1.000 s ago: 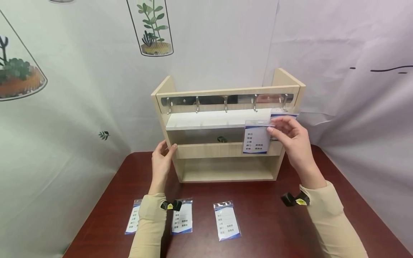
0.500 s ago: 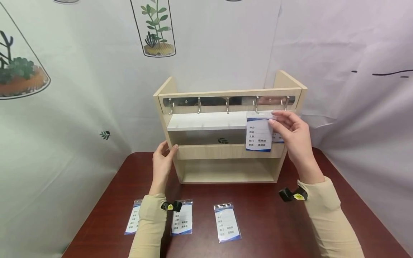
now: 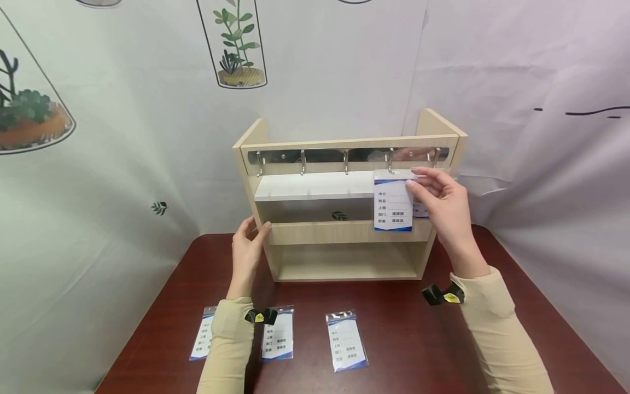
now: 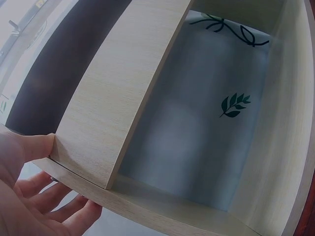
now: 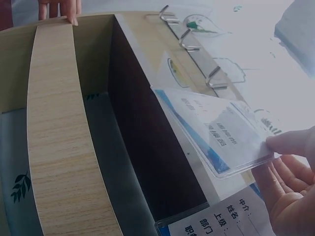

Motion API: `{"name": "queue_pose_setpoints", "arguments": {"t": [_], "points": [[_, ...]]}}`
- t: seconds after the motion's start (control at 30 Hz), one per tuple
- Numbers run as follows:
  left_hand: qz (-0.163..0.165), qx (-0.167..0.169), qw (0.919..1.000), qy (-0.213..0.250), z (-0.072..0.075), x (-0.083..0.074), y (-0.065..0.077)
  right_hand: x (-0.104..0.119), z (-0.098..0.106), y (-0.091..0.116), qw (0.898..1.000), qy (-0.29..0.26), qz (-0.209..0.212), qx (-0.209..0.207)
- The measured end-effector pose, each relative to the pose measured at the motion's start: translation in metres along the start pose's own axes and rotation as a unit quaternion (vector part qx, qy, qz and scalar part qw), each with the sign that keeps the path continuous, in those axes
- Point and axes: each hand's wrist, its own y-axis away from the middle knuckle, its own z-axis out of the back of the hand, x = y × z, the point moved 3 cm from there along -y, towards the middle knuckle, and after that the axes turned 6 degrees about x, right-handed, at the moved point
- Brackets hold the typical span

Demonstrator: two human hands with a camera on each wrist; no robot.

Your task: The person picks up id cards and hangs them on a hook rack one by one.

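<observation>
My right hand pinches a clear badge holder by its upper right corner, thumb in front. The badge's top edge overlaps the lower end of the fourth hook from the left. Behind it, a second badge hangs below the rightmost hook, mostly hidden by the hand in the head view. My left hand grips the left side panel of the wooden shelf rack; in the left wrist view its thumb lies on the front and the fingers curl around the outside.
On the dark red table lie a badge at the middle, another badge left of it, and a third badge partly under the left sleeve. Three more hooks line the metal strip. A printed white cloth hangs behind.
My right hand has raised the badge from below the hook strip up to the fourth hook, then shifted slightly left. The left hand stays on the side panel.
</observation>
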Motion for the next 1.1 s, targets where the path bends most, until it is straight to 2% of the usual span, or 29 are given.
{"name": "queue_pose_setpoints", "arguments": {"t": [0.43, 0.87, 1.1], "points": [[0.005, 0.002, 0.9999, 0.012, -0.0006, 0.0014, -0.0021, 0.0038, -0.0051, 0.0016, 0.999, 0.046, -0.008, -0.022], [-0.005, -0.013, 0.9999, 0.007, -0.0001, -0.0015, -0.0032, 0.0049, -0.0081, -0.0029, 0.995, 0.077, -0.018, -0.055], [-0.002, -0.007, 0.9999, 0.009, -0.0001, 0.0013, -0.0027, 0.0080, -0.0094, -0.0017, 0.994, 0.086, -0.016, -0.062]]}}
